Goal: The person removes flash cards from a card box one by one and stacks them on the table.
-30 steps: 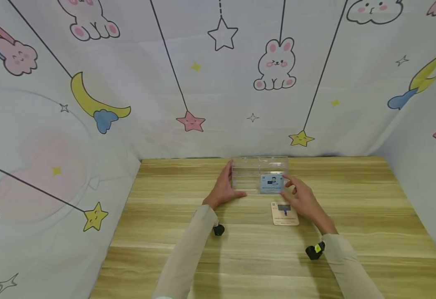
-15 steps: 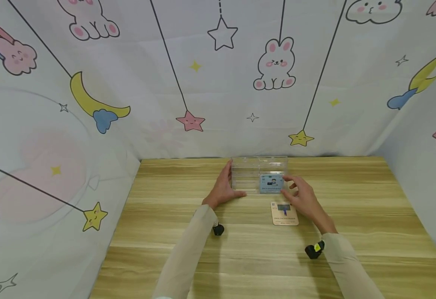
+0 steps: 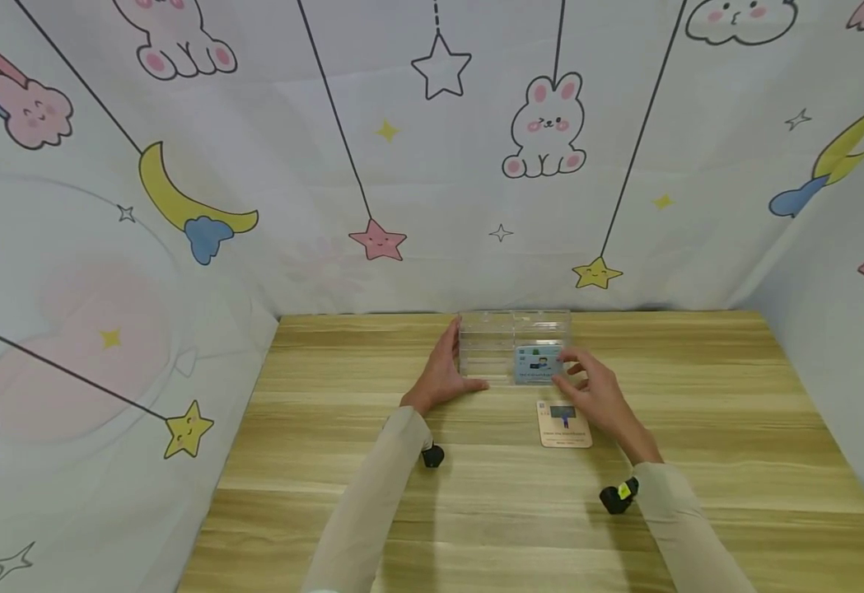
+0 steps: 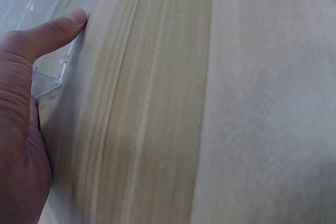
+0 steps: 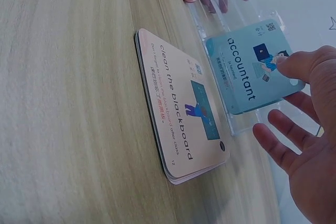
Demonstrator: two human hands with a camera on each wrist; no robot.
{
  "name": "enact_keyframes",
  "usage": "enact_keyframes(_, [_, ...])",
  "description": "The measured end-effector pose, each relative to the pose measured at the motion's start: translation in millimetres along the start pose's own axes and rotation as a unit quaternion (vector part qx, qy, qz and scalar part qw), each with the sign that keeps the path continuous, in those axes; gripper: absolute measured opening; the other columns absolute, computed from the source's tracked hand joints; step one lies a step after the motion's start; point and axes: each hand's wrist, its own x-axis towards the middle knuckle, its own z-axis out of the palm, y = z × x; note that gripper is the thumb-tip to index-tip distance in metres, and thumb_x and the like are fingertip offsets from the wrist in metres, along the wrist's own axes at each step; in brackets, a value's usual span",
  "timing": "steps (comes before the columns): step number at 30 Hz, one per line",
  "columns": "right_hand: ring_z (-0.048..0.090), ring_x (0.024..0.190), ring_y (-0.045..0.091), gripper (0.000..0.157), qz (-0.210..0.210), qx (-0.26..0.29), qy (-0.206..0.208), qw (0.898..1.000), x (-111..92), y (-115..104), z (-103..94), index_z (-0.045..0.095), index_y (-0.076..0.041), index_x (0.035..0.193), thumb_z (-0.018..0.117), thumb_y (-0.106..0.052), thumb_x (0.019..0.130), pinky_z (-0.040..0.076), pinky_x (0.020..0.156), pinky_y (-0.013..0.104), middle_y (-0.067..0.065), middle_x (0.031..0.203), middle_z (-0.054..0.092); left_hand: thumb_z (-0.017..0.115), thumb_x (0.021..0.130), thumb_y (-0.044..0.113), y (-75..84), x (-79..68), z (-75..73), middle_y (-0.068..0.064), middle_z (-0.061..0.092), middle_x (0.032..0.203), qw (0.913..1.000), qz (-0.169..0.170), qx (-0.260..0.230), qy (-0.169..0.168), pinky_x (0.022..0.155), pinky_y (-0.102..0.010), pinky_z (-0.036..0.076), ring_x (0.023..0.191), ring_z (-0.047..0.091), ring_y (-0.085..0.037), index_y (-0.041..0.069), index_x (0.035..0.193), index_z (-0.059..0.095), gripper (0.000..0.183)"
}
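A clear plastic rack (image 3: 487,339) with several compartments stands at the table's back edge. My left hand (image 3: 442,375) holds its left side, the thumb (image 4: 65,24) at the front edge and the other fingers along the side wall. In the rack's lower right compartment sits a stack of blue flash cards (image 3: 533,367); the front one reads "accountant" in the right wrist view. My right hand (image 3: 600,395) pinches the stack's right edge, its thumb on the front card's picture. Just in front lies a stack of cream flash cards (image 5: 173,111), face up, reading "clean the blackboard".
The wood-grain table (image 3: 506,527) runs up to a printed fabric backdrop (image 3: 432,181) right behind the rack. More fabric hangs at the left and right sides. Black wrist cameras (image 3: 433,455) are worn on both wrists.
My right thumb and fingers have shifted slightly left over the blue flash cards, whose front face now looks a little altered in angle. The left hand, rack and cream flash cards stay put.
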Motion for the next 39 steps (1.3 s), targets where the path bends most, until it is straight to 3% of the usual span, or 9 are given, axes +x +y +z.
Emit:
enact_keyframes(5, [0.063, 0.103, 0.031, 0.026, -0.013, -0.017, -0.010, 1.000, 1.8, -0.1, -1.1, 0.064, -0.004, 0.125, 0.070, -0.008, 0.100, 0.059, 0.076, 0.038, 0.014, 0.125, 0.064, 0.100, 0.069, 0.031, -0.3, 0.1, 0.6, -0.010, 0.021, 0.170, 1.0000, -0.001, 0.002, 0.000, 0.121, -0.027, 0.031, 0.153, 0.029, -0.020, 0.017, 0.168, 0.002, 0.139])
enact_keyframes(21, [0.062, 0.103, 0.031, 0.024, -0.005, -0.019, 0.005, 1.000, 9.9, -5.7, -9.9, 0.067, -0.004, 0.124, 0.070, -0.008, 0.100, 0.060, 0.077, 0.043, 0.015, 0.123, 0.067, 0.100, 0.070, 0.029, 2.1, -0.1, 0.2, -0.010, 0.019, 0.170, 1.0000, -0.004, 0.000, -0.003, 0.121, -0.028, 0.031, 0.154, 0.027, -0.021, 0.016, 0.168, 0.001, 0.140])
enact_keyframes(34, [0.063, 0.104, 0.029, 0.033, 0.009, -0.001, 0.020, 1.000, 14.2, -12.8, -15.4, 0.065, -0.005, 0.132, 0.071, -0.007, 0.099, 0.061, 0.082, 0.046, 0.014, 0.127, 0.065, 0.099, 0.071, 0.031, 2.4, -0.9, -0.6, -0.005, 0.018, 0.171, 0.9999, -0.013, -0.003, -0.002, 0.120, -0.024, 0.030, 0.154, 0.026, -0.015, 0.019, 0.168, 0.002, 0.138])
enact_keyframes(39, [0.067, 0.101, 0.030, 0.037, 0.008, -0.005, 0.026, 1.000, 13.7, -12.2, -17.0, 0.064, -0.005, 0.133, 0.073, -0.005, 0.098, 0.062, 0.082, 0.039, 0.015, 0.128, 0.065, 0.100, 0.070, 0.028, 3.0, -1.1, -0.8, -0.008, 0.018, 0.171, 0.9999, -0.010, -0.005, -0.003, 0.121, -0.027, 0.030, 0.154, 0.027, -0.019, 0.018, 0.168, 0.001, 0.139])
